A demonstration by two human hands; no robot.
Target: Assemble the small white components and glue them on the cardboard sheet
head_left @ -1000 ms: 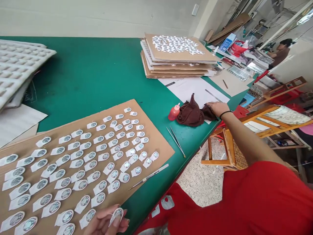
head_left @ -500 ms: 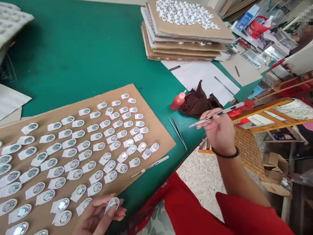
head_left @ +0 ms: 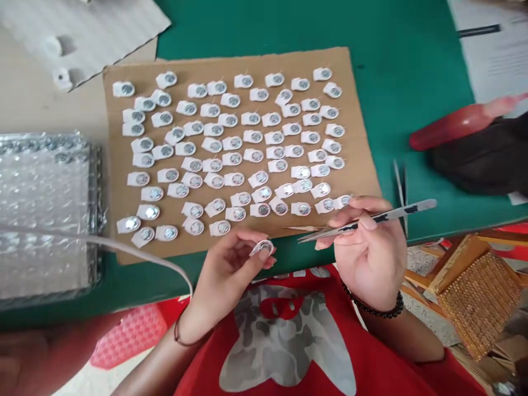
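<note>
My left hand (head_left: 229, 269) pinches one white-tabbed disc (head_left: 264, 248) between thumb and fingertips, located at the near edge of the cardboard sheet (head_left: 361, 187). My right hand (head_left: 373, 256) grips a pair of tweezers (head_left: 396, 213), tips directed toward that disc and apart from it. Similar tabbed pieces (head_left: 253, 155) lie in uneven rows on the sheet. On the green surface (head_left: 404, 82), right of the sheet: second tweezers (head_left: 398, 184), a red bottle (head_left: 451, 127) and dark cloth (head_left: 474, 159).

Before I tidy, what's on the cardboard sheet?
Silvery discs with white tabs, plus a thin tool's tip. The right hand hides the near right corner; the left hand, some near edge.
</note>
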